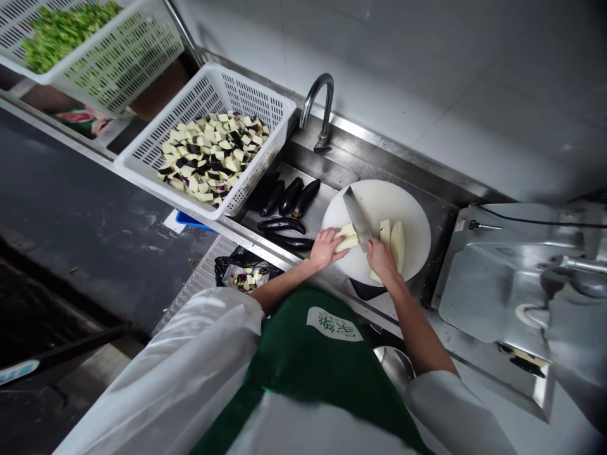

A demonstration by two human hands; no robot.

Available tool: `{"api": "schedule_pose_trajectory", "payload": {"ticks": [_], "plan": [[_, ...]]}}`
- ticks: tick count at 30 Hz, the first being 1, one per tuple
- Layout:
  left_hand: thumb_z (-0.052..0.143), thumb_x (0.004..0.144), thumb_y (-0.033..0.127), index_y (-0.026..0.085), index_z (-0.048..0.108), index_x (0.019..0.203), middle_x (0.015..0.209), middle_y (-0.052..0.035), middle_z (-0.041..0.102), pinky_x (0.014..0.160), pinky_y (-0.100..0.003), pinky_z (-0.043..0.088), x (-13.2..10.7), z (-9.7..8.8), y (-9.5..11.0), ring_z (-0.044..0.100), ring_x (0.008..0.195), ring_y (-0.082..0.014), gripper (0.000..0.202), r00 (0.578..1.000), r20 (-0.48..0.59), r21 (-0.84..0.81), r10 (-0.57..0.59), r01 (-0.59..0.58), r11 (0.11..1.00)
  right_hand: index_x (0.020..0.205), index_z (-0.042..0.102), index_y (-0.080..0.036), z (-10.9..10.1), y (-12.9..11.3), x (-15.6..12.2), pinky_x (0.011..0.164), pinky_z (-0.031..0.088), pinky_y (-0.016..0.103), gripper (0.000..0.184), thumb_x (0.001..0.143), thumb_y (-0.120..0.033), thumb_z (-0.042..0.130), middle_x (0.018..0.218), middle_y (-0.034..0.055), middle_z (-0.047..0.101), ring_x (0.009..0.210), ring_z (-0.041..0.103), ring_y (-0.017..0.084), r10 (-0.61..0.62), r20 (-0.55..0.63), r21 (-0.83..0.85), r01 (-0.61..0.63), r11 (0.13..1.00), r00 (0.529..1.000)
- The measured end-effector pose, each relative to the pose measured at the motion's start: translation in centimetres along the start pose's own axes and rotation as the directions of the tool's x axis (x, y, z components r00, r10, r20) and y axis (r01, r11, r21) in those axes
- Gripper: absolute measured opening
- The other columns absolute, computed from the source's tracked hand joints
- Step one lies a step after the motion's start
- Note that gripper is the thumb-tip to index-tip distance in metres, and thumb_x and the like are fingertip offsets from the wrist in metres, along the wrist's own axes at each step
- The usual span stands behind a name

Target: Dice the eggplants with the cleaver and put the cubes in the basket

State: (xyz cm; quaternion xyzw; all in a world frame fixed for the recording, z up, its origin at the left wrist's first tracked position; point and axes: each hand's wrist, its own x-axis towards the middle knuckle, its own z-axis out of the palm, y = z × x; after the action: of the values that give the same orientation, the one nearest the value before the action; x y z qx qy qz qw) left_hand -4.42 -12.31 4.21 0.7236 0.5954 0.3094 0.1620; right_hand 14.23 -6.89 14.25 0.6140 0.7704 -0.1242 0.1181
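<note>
My right hand (380,258) is closed around the handle of a cleaver (355,216), whose broad blade points away from me over a round white cutting board (408,197). To its left, my left hand (325,248) presses with bent fingers on pale eggplant strips (348,239) at the board's near left. The blade stands right beside these strips; I cannot tell whether it touches them. More long eggplant pieces (397,241) lie on the board to the right, partly hidden by my right hand and wrist.
Whole dark eggplants (290,197) lie in the metal sink left of the board. A white basket (258,174) holds diced eggplant; another basket (118,79) holds chopped green vegetables. A curved faucet (327,101) rises behind. A slicing machine (497,278) stands at right, a scrap bag (227,260) below.
</note>
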Motion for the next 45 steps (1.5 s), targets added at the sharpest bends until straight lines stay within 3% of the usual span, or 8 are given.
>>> {"api": "schedule_pose_trajectory", "payload": {"ticks": [3,9,16,23,29,34,41,45], "plan": [[0.070,0.091,0.057,0.022,0.064,0.134,0.141,-0.0156,0.054,0.116,-0.057,0.037,-1.3,0.1,-0.7,0.042,0.136,-0.0356,0.055,0.997,-0.062,-0.052,-0.056,0.053,0.997,0.119,0.066,-0.007,0.1,-0.1,-1.9,0.080,0.045,0.034,0.044,0.110,-0.034,0.032,0.098,0.0224,0.074,0.093,0.072,0.030,0.010,-0.027,-0.016,-0.011,1.000,1.000],[0.071,0.092,0.043,0.021,0.066,0.128,0.136,-0.0150,0.054,0.112,-0.056,0.044,-2.1,1.8,-2.4,0.048,0.131,-0.0326,0.042,1.000,0.026,-0.119,-0.012,0.016,0.993,0.118,0.067,-0.009,1.8,-2.6,-2.1,0.079,0.046,0.030,0.042,0.110,-0.032,0.033,0.105,0.0216,0.075,0.097,0.072,0.026,0.010,0.095,-0.006,-0.010,1.000,0.995],[0.067,0.095,0.040,0.020,0.064,0.132,0.136,-0.0148,0.056,0.114,-0.052,0.043,1.5,3.0,-1.4,0.047,0.131,-0.0317,0.043,0.994,0.080,-0.121,0.072,-0.062,0.991,0.118,0.067,-0.009,1.4,1.4,-1.6,0.080,0.044,0.031,0.040,0.109,-0.032,0.036,0.105,0.0207,0.074,0.099,0.071,0.027,0.078,0.068,0.020,-0.079,0.997,0.995],[0.071,0.089,0.051,0.021,0.065,0.124,0.134,-0.0152,0.058,0.116,-0.055,0.036,0.8,2.6,-1.7,0.048,0.133,-0.0332,0.046,0.988,-0.106,-0.110,-0.109,0.097,0.989,0.119,0.064,-0.009,0.8,-0.3,-4.4,0.075,0.043,0.032,0.045,0.110,-0.035,0.029,0.094,0.0200,0.073,0.088,0.071,0.028,0.075,-0.049,0.034,-0.074,0.997,0.996],[0.067,0.092,0.044,0.019,0.065,0.123,0.129,-0.0152,0.060,0.111,-0.050,0.045,0.7,3.9,-2.8,0.054,0.128,-0.0304,0.040,1.000,-0.007,-0.158,-0.017,0.016,0.987,0.115,0.063,-0.007,1.9,-3.1,-2.1,0.077,0.042,0.029,0.037,0.110,-0.028,0.034,0.099,0.0216,0.073,0.089,0.071,0.024,0.007,0.073,0.130,-0.017,0.991,0.997],[0.064,0.097,0.045,0.020,0.065,0.120,0.122,-0.0141,0.060,0.109,-0.051,0.048,0.7,4.3,-3.6,0.055,0.123,-0.0292,0.034,0.993,-0.093,-0.213,0.069,-0.088,0.973,0.108,0.066,-0.009,1.8,-1.5,0.7,0.077,0.041,0.027,0.030,0.107,-0.030,0.045,0.102,0.0184,0.073,0.092,0.067,0.021,-0.008,0.025,0.257,0.002,0.966,1.000],[0.065,0.095,0.047,0.018,0.056,0.140,0.152,-0.0196,0.041,0.122,-0.057,0.037,3.3,3.6,-3.2,0.036,0.148,-0.0348,0.054,0.985,-0.075,-0.168,0.153,-0.164,0.972,0.080,0.056,-0.022,2.8,4.1,-4.9,0.055,0.043,0.027,0.037,0.104,-0.045,0.040,0.060,0.0031,0.061,0.050,0.057,0.016,0.239,-0.093,0.598,-0.138,0.789,0.967],[0.073,0.087,0.053,0.017,0.053,0.146,0.163,-0.0199,0.029,0.127,-0.060,0.028,6.7,2.6,-4.1,0.021,0.157,-0.0394,0.072,0.951,0.059,-0.138,0.304,-0.294,0.946,0.067,0.042,-0.027,5.2,6.5,-11.8,0.042,0.041,0.028,0.047,0.092,-0.067,0.050,0.047,-0.0021,0.052,0.037,0.049,0.015,0.400,0.051,0.876,-0.233,0.422,0.915]]}}
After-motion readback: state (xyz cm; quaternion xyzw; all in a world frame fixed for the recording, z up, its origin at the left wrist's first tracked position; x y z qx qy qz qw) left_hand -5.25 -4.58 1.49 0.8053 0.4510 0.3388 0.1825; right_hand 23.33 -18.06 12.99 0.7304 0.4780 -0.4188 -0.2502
